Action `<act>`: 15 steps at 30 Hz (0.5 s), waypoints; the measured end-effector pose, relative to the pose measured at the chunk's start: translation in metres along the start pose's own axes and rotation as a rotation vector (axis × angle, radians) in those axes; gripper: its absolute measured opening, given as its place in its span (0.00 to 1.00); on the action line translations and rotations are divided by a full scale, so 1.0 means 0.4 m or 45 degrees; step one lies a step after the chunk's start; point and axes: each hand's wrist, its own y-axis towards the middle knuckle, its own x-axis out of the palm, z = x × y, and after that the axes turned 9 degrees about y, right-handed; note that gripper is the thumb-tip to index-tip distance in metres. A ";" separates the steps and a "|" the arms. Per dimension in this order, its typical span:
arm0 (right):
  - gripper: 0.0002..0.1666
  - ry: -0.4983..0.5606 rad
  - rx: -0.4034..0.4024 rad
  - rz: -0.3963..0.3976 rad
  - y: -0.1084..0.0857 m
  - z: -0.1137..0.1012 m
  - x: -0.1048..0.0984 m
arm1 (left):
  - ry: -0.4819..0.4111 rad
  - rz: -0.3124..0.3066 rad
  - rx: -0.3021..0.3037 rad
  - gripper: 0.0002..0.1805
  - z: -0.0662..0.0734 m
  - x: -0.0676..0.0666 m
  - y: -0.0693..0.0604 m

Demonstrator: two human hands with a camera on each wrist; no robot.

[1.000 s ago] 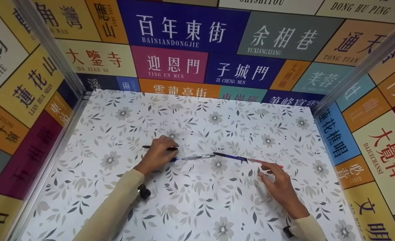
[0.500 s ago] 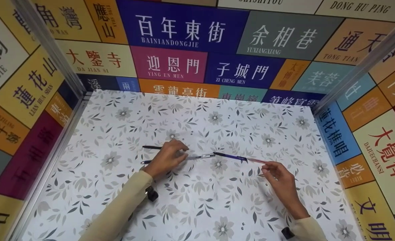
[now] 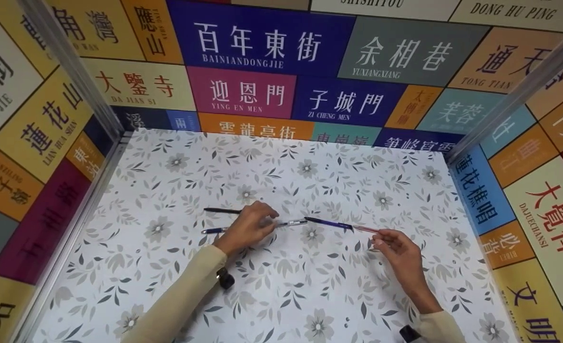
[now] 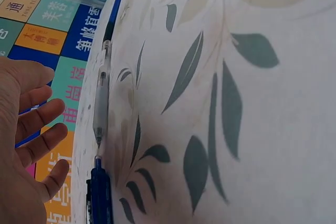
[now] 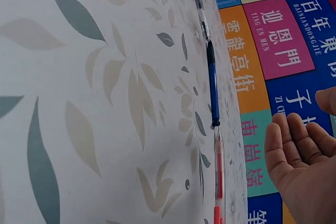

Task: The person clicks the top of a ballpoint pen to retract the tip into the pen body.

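Observation:
A row of pens runs end to end across the patterned surface: a blue pen (image 3: 213,230) (image 4: 100,198), a clear pen (image 3: 291,223) (image 4: 101,103), a dark blue pen (image 3: 329,222) (image 5: 213,87) and a red pen (image 3: 364,229) (image 5: 220,171). Behind the blue one lies a black pen (image 3: 220,210), its right end hidden. My left hand (image 3: 250,229) (image 4: 29,129) is over the blue and clear pens, fingers loosely bent and holding nothing. At the red pen's right end, which it covers in the head view, is my right hand (image 3: 403,259) (image 5: 304,153), fingers relaxed and empty.
White surface (image 3: 262,295) with grey leaves and flowers lies under the pens. Panels with coloured lettered blocks (image 3: 262,38) stand behind it and on both sides, with metal-like posts at the two back corners.
My left hand has moved right from the black pen, uncovering the left ends of the black and blue pens. My right hand has shifted slightly, and the red pen's right end is now covered.

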 end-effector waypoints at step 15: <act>0.17 0.123 -0.007 -0.043 -0.014 -0.006 0.014 | -0.032 -0.118 -0.036 0.13 0.004 0.046 0.002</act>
